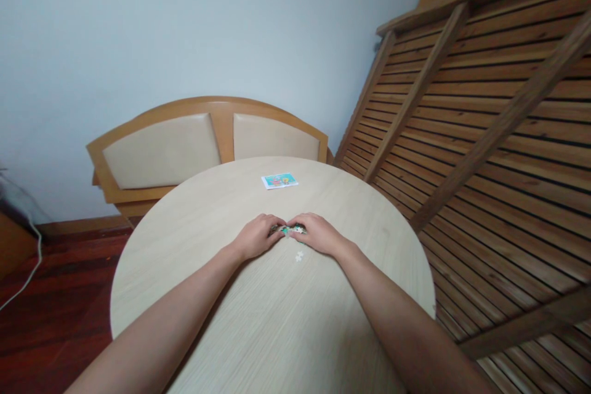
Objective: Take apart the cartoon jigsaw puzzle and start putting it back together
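Observation:
Both my hands rest together on a round pale wooden table [221, 320]. My left hand [257, 235] and my right hand [316, 233] are cupped with curled fingers around a small heap of coloured puzzle pieces [289, 229], which shows only between the fingertips. One loose white piece [300, 255] lies face down just in front of my right hand. Farther back on the table lies a small colourful picture card [279, 181].
A wooden headboard with two beige padded panels [184, 148] leans against the pale wall behind the table. A slatted wooden bed frame [484, 154] stands tilted at the right, close to the table's edge. Dark red floor and a white cable [23, 283] lie at the left.

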The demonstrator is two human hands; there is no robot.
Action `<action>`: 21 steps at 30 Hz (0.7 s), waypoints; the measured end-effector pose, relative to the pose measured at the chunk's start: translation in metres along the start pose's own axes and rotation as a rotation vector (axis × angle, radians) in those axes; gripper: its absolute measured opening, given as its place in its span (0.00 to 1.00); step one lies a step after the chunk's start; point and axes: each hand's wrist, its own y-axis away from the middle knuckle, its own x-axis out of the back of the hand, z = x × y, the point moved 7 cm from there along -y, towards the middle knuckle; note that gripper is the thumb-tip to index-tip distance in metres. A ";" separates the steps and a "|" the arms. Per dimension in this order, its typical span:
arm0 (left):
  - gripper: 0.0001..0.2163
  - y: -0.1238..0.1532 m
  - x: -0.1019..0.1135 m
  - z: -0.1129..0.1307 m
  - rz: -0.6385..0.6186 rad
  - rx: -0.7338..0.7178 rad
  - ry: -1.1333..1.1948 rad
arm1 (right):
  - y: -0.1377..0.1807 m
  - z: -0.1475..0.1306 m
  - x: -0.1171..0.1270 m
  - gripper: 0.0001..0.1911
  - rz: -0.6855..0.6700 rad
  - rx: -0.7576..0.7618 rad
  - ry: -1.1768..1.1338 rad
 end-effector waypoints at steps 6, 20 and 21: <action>0.13 0.000 0.003 -0.015 0.054 0.156 -0.019 | 0.002 0.017 0.006 0.18 0.048 -0.075 -0.079; 0.18 -0.001 0.004 -0.013 0.162 0.012 0.061 | 0.009 0.031 0.000 0.23 -0.050 -0.088 -0.015; 0.19 -0.002 0.000 -0.008 0.134 -0.039 0.061 | 0.009 0.030 0.000 0.21 -0.049 -0.076 -0.033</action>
